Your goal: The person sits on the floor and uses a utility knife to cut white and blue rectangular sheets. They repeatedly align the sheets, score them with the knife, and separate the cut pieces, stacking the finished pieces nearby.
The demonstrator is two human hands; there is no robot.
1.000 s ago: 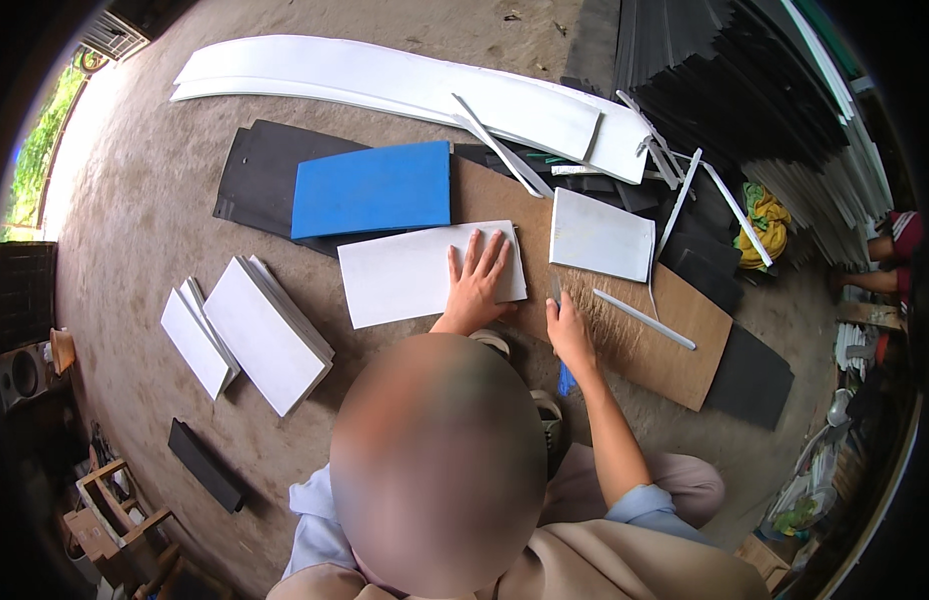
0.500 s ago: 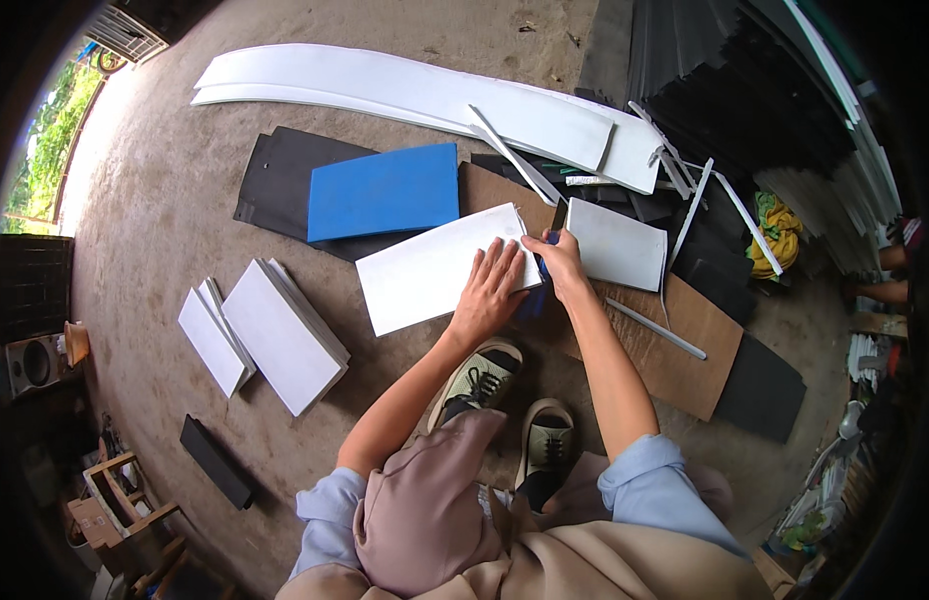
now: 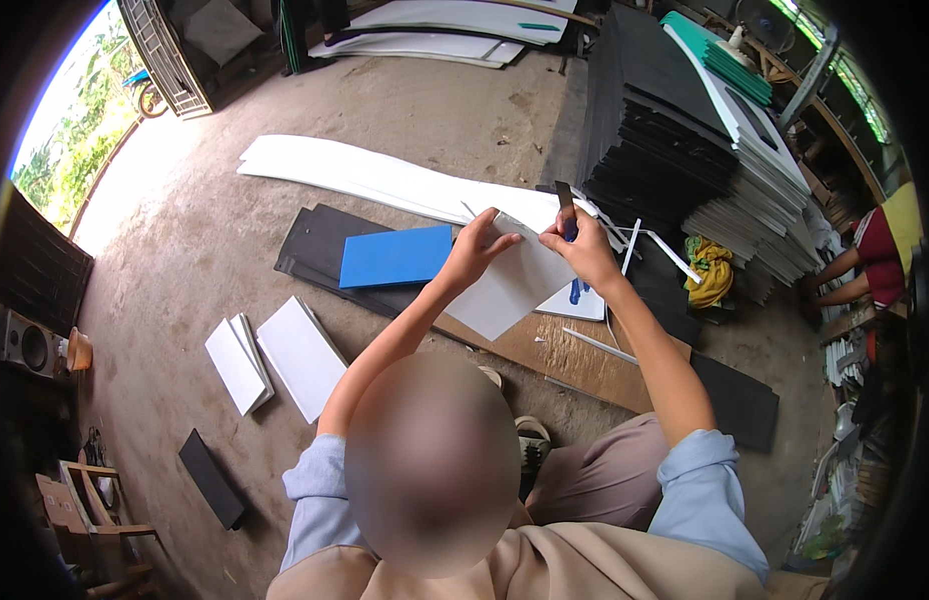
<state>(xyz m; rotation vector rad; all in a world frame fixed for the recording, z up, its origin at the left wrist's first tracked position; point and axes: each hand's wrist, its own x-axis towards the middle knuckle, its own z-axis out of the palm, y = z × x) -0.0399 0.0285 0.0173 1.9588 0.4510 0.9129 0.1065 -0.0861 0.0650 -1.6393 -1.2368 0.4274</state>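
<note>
Between my hands is a white rectangular sheet (image 3: 505,292), likely foam, raised and tilted above a worn brown board (image 3: 530,348). My left hand (image 3: 475,248) grips its upper left edge, thumb across the near face. At the upper right edge, my right hand (image 3: 591,252) has its thumb and finger close to the sheet. The same hand is closed round a knife (image 3: 565,197) with a dark flat blade pointing up and a blue handle showing below the palm. Another white sheet (image 3: 583,304) lies partly hidden under my right hand. To the left rests a blue sheet (image 3: 396,257) on black sheets (image 3: 307,248).
Two stacks of white pieces (image 3: 303,358) and a black block (image 3: 211,478) lie on the floor at left. Long white sheets (image 3: 355,178) and loose strips (image 3: 633,240) lie beyond my hands. A tall black stack (image 3: 665,140), a yellow cloth (image 3: 710,272) and another person (image 3: 880,255) are at right.
The white sheet has been lifted off and turned, and my left hand has gone from lying flat on it to gripping its edge. The knife's blade now points up in my right hand. The view has tilted farther out.
</note>
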